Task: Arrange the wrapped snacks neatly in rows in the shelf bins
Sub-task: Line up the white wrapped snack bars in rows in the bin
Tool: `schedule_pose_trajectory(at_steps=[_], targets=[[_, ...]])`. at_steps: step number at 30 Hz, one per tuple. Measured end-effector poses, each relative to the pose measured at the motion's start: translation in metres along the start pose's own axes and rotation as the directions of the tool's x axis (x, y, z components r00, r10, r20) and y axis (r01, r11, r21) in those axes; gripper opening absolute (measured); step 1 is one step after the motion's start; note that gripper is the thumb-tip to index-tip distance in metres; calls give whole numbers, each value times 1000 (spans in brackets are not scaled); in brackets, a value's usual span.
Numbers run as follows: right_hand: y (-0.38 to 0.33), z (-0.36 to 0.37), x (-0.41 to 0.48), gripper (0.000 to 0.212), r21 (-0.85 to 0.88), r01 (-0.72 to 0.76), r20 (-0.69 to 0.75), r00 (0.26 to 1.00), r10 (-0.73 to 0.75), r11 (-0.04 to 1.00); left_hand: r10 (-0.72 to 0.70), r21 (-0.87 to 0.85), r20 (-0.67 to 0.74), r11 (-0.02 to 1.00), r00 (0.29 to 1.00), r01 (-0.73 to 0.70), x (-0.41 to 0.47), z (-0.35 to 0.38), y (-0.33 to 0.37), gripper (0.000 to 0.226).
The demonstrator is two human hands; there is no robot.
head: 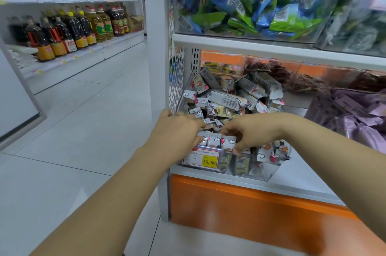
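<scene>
Located: row of wrapped snacks (216, 140) at near front wall of clear bin (269, 174), just above price tag (201, 158).
Packs on end, long axes upright; row running left-right.
Flanked by both hands, equally near.
Left hand (177, 130): fingers curled onto row's left end.
Right hand (252, 132): thumb and fingers pinching row's right end.
Loose pile (227, 99) heaped on far side, unsorted.
Glossy crinkled film, crimped ends, pillow-shaped; judged slippery.

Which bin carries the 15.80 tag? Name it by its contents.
The lower clear bin of silver cloud-printed snacks; the blue-and-green bin on the shelf above is tagged 29.80 instead.
</scene>
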State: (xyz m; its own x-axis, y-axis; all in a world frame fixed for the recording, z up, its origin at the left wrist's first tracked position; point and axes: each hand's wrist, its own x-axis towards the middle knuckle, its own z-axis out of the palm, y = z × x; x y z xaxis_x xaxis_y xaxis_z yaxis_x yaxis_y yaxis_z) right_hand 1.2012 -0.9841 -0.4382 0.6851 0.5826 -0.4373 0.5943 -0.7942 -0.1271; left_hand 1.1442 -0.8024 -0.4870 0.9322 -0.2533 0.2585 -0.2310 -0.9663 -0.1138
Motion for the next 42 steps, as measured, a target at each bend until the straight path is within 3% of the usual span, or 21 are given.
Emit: schedule_pose_trajectory(at_steps=[3,7,9,12,15,20,23,27,32,42], targets=[[3,-1,0,53,30,-13,23,1000,12,999,40,67,-48,997,998,-37,1,-1,-1,31],[5,0,0,37,151,13,38,999,-19,989,76,-292,75,955,994,-51,7,0,10,38],[4,0,1,29,166,24,36,999,-30,986,73,-383,125,924,989,-20,9,3,11,38],[4,0,4,28,152,17,41,999,-23,988,83,-369,178,929,981,-11,12,6,8,35],[7,4,6,26,351,-13,51,999,-5,936,82,-392,219,920,972,11,14,7,5,31],[14,11,3,24,453,57,-71,997,-28,890,90,-457,266,888,960,43,18,1,5,28],[12,14,0,29,394,80,-128,991,-32,915,90,-466,223,884,971,25,23,-2,12,33],[7,13,-3,15,271,92,-150,987,-52,958,56,-487,253,870,966,77,28,0,24,38],[12,21,-2,20,329,125,-265,964,-36,936,75,-602,205,796,976,66,32,8,30,34],[20,26,-19,25,409,236,-429,902,-43,881,72,-475,262,878,962,63,35,22,32,24]])
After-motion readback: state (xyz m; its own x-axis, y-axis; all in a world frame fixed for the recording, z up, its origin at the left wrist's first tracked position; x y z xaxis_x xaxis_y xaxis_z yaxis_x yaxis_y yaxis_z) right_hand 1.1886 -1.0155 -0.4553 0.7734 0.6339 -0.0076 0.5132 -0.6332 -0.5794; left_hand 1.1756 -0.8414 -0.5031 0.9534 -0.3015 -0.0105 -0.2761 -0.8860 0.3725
